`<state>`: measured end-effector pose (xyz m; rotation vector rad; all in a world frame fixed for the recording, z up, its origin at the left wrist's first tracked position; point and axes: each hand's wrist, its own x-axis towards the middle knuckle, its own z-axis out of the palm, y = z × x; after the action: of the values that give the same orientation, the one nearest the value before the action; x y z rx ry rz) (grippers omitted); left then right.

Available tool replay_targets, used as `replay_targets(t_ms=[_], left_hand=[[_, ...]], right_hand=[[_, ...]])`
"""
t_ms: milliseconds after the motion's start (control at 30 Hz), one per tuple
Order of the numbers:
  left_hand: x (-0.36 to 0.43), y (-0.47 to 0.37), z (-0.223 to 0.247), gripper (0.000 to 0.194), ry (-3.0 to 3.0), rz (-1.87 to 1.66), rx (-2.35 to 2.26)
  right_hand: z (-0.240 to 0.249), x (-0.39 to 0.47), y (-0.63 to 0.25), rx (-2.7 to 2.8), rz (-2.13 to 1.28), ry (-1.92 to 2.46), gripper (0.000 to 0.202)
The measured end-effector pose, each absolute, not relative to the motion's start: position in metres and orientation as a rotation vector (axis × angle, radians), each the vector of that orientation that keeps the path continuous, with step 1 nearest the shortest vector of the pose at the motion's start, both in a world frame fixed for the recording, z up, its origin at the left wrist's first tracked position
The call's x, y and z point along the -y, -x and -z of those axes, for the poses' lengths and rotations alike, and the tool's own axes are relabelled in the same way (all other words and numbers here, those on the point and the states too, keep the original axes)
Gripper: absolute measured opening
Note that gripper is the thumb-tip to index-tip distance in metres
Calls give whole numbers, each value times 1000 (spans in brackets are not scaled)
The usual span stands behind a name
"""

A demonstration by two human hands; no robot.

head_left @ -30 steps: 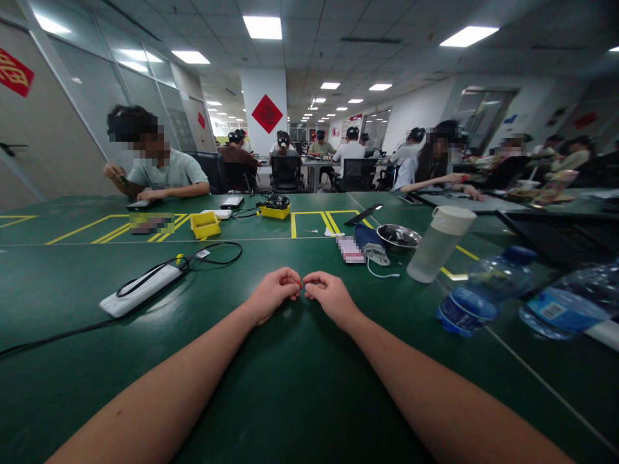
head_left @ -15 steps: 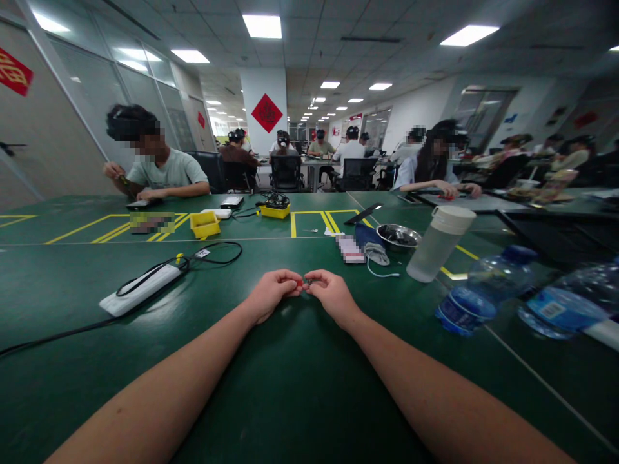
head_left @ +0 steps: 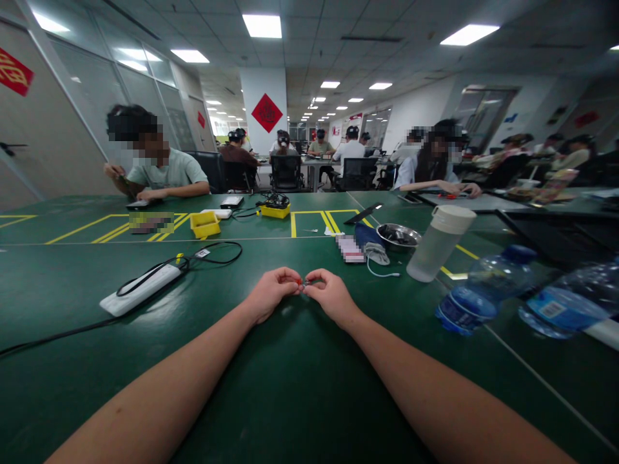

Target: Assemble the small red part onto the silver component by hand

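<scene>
Well to the left of the small red piece (head_left: 299, 282), a white oblong device (head_left: 141, 290) lies on the green table (head_left: 280, 386), and beyond the red piece, also to its left, stands a yellow box (head_left: 205, 225). Just beside the red piece on its left is the left hand (head_left: 275, 291), nearly closed, thumb and fingertips pinching it. A tiny shiny part (head_left: 306, 282) shows right next to the red piece; whether the two touch is too small to tell. To the right of both, the right hand (head_left: 329, 293) is curled to a similar pinch, seemingly on the shiny part. A second ago only a sliver of red showed between the fingertips; now more of it shows and the shiny part is visible, while the forearms have hardly moved. That suggests fine finger work on two small parts, though whether they are joined is unclear. Farther right of the red piece come a metal bowl (head_left: 403, 247), a frosted tumbler (head_left: 438, 248) and a blue-capped bottle (head_left: 476, 293).
</scene>
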<state>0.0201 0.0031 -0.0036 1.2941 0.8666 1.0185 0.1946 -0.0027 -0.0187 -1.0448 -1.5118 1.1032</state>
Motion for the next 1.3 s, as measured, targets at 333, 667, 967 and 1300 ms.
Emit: replay_targets(t_ms=[333,667,967,1300], left_hand=[[-5,-18,9,19,-1394,-1026,-917],[-5,-19,7,17,-1383,-1037,-952],[-4,-20,7,16,-1416,-1037,-1001],[-3,-23,7,35,-1442,-966,-912]], right_hand=[[17,3,-192,1437,-1151,999,19],[15,4,-191,1409,-1197,984,17],[17,3,-194,1438,-1205,979,20],[18,1,-194,1381,-1153,1001,40]])
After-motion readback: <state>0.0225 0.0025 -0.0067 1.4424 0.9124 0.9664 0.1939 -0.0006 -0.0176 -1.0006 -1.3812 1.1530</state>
